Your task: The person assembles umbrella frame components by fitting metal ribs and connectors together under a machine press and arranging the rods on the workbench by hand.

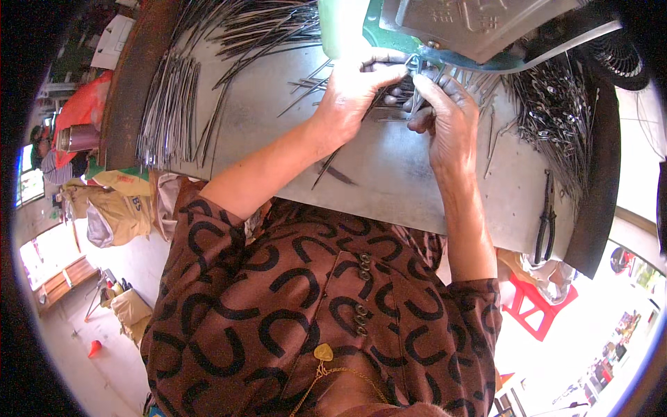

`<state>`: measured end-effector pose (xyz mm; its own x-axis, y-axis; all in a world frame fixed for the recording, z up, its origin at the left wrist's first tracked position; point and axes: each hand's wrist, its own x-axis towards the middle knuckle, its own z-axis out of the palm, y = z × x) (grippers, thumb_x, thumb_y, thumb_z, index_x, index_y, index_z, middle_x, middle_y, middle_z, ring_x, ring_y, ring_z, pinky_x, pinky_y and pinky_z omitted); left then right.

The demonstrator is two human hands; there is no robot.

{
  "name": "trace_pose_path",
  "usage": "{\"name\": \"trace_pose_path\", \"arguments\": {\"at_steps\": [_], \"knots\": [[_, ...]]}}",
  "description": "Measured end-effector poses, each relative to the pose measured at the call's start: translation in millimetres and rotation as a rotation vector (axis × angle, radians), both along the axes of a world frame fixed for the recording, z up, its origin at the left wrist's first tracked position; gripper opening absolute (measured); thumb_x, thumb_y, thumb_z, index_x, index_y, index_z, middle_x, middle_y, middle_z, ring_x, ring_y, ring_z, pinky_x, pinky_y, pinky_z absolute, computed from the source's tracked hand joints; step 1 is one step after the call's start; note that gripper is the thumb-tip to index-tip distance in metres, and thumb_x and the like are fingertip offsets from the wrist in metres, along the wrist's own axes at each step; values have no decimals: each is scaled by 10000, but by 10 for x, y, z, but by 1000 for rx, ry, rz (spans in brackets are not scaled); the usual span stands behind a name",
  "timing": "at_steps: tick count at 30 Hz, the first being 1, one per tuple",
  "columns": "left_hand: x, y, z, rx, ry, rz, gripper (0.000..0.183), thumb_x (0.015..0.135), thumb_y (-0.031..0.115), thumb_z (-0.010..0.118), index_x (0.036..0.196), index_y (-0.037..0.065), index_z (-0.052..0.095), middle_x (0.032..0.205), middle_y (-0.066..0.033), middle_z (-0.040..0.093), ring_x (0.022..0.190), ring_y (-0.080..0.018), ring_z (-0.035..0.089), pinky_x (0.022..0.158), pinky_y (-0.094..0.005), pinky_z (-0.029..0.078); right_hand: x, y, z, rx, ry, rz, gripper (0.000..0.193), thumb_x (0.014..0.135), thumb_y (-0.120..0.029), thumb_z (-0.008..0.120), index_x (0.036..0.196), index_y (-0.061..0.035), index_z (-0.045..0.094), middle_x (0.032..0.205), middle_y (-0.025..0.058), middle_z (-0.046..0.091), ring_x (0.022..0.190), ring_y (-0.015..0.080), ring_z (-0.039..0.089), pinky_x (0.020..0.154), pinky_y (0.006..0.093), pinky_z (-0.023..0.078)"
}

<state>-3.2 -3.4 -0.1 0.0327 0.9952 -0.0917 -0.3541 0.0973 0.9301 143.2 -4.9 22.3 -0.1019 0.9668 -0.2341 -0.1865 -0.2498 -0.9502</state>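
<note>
Both of my hands are together over the metal worktable (410, 181), just below a machine. Between the fingertips sits a thin metal rod bent into a loop (414, 64) at its upper end. My left hand (358, 87) is closed, its thumb and fingers pinching near the loop. My right hand (448, 104) grips the same rod from the other side, thumb against it and fingers curled. A dark straight rod (325, 169) slants out below my left wrist; whether that hand holds it too is hidden. Several loose rods (306, 87) lie beside and under the hands.
Straight rods (170, 115) lie bundled at the left, with darker rods (271, 31) behind. A heap of looped metal pieces (556, 104) fills the right side. Black-handled pliers (545, 219) lie near the right edge. The machine's grey metal cover (472, 28) overhangs the hands, beside a bright light.
</note>
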Motion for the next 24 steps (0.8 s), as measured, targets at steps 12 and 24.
{"name": "trace_pose_path", "arguments": {"at_steps": [12,24], "knots": [[30,8,16,0,-14,-8,254,845,133,648,1076,27,631,910,-23,626,790,-88,556,670,-222,436,-4,1,7,70,-30,-21,205,869,-221,606,866,-17,618,647,49,594,463,106,550,437,218,399],[21,10,6,10,-59,3,263,854,131,643,1090,15,636,902,-16,632,793,-86,560,673,-219,436,-20,30,-25,55,-16,22,191,876,-218,606,868,-28,619,655,42,599,458,102,545,431,217,398]]}}
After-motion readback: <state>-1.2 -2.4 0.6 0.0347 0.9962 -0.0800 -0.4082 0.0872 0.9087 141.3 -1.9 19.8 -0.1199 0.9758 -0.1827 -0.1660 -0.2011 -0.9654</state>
